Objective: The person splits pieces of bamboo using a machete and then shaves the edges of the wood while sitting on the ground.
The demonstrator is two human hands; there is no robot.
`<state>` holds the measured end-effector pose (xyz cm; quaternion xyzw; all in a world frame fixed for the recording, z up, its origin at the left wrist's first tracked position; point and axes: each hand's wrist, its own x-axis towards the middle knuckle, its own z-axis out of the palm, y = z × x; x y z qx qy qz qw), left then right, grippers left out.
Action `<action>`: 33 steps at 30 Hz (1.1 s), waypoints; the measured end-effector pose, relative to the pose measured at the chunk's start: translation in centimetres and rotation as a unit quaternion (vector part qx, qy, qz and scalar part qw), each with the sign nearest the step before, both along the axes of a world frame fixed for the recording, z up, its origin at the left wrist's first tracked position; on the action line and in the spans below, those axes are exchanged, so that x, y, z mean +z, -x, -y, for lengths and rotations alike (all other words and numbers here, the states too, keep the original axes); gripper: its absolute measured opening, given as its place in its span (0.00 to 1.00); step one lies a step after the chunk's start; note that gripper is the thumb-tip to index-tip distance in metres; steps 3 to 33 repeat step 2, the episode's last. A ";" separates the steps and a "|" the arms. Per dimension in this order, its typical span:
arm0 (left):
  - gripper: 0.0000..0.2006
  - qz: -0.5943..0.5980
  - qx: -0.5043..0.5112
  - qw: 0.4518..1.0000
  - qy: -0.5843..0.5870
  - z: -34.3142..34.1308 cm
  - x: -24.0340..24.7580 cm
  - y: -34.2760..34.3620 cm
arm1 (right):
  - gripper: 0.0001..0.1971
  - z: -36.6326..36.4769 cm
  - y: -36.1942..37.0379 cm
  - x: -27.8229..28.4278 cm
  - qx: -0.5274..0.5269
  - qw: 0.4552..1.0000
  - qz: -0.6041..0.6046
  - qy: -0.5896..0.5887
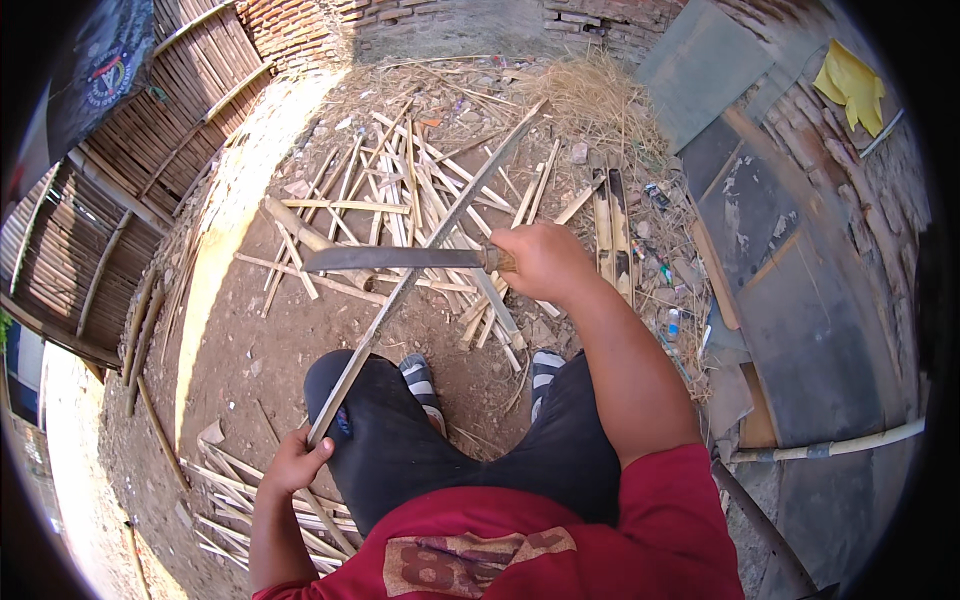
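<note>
My left hand (292, 462) is closed around the lower end of a long, narrow bamboo strip (475, 188), beside my left knee. The strip slants up and to the right, its far end above the scattered wood. In my right hand (548, 262) is the handle of a machete (390, 258), whose dark blade points left. Blade and strip cross in front of me; whether they touch I cannot tell. Beyond the blade lies a pile of split bamboo pieces (395, 175), with a thicker bamboo pole (300, 225) at its left.
A second heap of bamboo strips (275, 510) lies by my left arm. Dark boards (810, 320) lean along the right side, with litter (672, 320) beside them. A woven bamboo wall (190, 110) stands left, a brick wall (295, 35) at the back. Dry straw (600, 105) lies far right.
</note>
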<state>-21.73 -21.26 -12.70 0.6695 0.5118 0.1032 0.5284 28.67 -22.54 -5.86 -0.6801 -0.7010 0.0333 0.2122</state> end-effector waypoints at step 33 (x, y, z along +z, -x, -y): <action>0.29 -0.038 -0.010 0.999 0.023 -0.4 0.6 0.4 | 0.17 0.3 0.5 0.4 0.037 0.998 0.050 0.000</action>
